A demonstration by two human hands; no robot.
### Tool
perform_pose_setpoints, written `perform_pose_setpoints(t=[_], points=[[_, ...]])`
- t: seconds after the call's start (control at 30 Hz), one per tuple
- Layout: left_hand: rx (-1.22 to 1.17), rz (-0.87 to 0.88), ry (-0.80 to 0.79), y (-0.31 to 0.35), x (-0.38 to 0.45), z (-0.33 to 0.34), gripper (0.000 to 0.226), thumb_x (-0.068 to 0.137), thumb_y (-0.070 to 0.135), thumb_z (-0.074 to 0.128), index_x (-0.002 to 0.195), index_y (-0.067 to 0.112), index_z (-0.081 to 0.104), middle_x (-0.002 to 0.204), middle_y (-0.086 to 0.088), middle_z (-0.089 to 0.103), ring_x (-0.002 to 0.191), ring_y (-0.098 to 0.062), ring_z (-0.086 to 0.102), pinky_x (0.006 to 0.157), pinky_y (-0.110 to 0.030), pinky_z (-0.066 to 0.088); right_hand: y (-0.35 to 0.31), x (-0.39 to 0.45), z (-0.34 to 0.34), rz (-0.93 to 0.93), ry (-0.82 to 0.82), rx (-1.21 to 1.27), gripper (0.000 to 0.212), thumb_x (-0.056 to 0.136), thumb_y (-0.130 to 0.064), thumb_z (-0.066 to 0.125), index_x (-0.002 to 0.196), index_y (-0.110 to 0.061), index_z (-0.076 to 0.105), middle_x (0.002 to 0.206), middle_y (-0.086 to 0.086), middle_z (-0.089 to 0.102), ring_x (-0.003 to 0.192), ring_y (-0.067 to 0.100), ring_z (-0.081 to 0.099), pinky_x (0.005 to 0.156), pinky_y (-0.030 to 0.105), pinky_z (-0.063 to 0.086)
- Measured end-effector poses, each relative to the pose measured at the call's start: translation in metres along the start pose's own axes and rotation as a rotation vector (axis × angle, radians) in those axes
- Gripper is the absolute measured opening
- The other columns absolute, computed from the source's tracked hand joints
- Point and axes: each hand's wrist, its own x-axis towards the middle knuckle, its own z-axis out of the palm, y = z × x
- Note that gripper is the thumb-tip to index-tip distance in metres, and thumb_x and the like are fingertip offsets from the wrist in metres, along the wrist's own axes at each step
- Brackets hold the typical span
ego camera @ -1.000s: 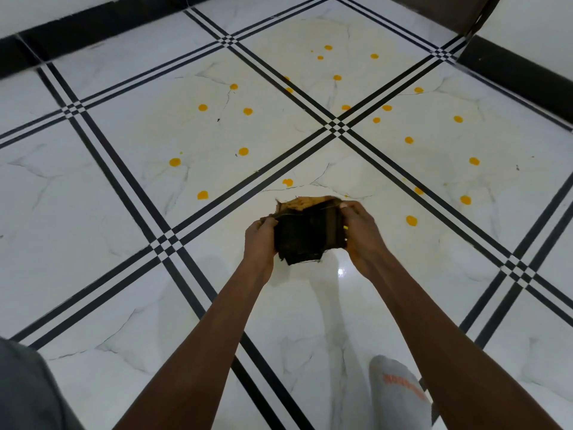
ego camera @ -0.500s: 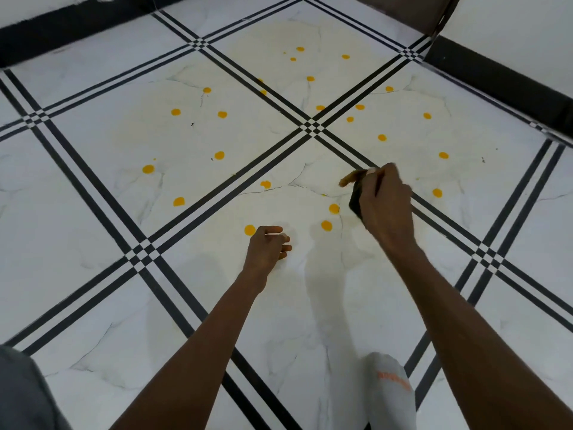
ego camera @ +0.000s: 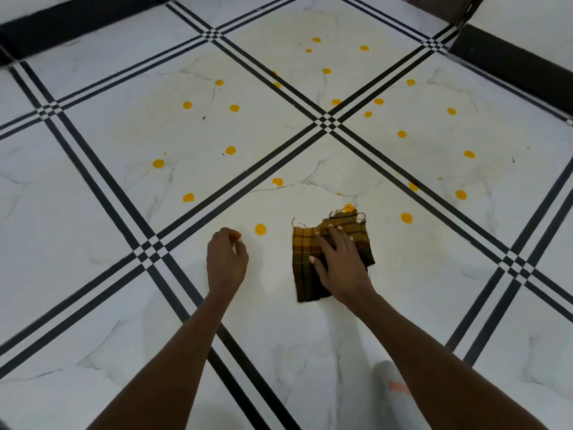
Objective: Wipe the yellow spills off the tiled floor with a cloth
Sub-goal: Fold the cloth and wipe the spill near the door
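A plaid yellow-brown cloth (ego camera: 305,274) lies spread flat on the white tiled floor (ego camera: 279,330). My right hand (ego camera: 338,265) presses down on it with fingers spread. My left hand (ego camera: 226,259) rests on the floor to the left of the cloth, fingers curled in, holding nothing. Several round yellow spills dot the tiles beyond. One spill (ego camera: 260,229) sits between my hands, a second spill (ego camera: 348,207) touches the cloth's far frayed edge, and a third spill (ego camera: 406,218) lies just right of the cloth. A faint yellowish smear covers the tiles around the spots.
Black double grout lines cross the floor diagonally, meeting at a crossing (ego camera: 328,122). A black skirting (ego camera: 511,60) runs along the walls at the back right and back left. A foot in a grey sock (ego camera: 393,395) is at the bottom right.
Both hands held the bunched cloth in the air a second ago. The left hand let go and dropped to the floor. The right hand has since laid the cloth flat on the tile.
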Motion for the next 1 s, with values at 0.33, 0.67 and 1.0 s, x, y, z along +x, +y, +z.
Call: perform_pose_setpoints(t=[0.33, 0.67, 1.0], points=[[0.423, 0.306, -0.009, -0.053, 0.032, 0.007, 0.051, 0.109, 0.027, 0.038, 0.154, 0.004, 0.042, 0.166, -0.017, 0.036, 0.156, -0.036, 0.028, 0.127, -0.054, 0.026, 0.035, 0.033, 0.011, -0.015, 0.154, -0.143, 0.066, 0.105, -0.058, 0.031, 0.165, -0.032, 0.025, 0.176, 0.005, 0.012, 0.164, 0.028, 0.006, 0.126, 0.068, 0.007], [0.407, 0.293, 0.021, -0.065, 0.047, 0.021, 0.056, 0.108, 0.032, 0.033, 0.162, 0.015, 0.030, 0.173, -0.005, 0.021, 0.163, -0.020, 0.011, 0.132, -0.049, 0.014, -0.041, 0.211, 0.009, -0.224, 0.125, -0.265, 0.070, 0.105, -0.062, 0.019, 0.167, -0.031, 0.011, 0.177, 0.011, 0.005, 0.163, 0.035, 0.003, 0.122, 0.076, 0.007], [0.438, 0.307, 0.048, -0.054, 0.052, 0.019, 0.055, 0.109, 0.027, 0.033, 0.162, 0.015, 0.030, 0.173, -0.005, 0.021, 0.163, -0.023, 0.011, 0.131, -0.050, 0.015, -0.017, 0.244, -0.024, -0.029, 0.178, -0.192, 0.069, 0.105, -0.064, 0.018, 0.167, -0.034, 0.012, 0.176, 0.008, 0.010, 0.163, 0.034, 0.007, 0.125, 0.072, 0.005]])
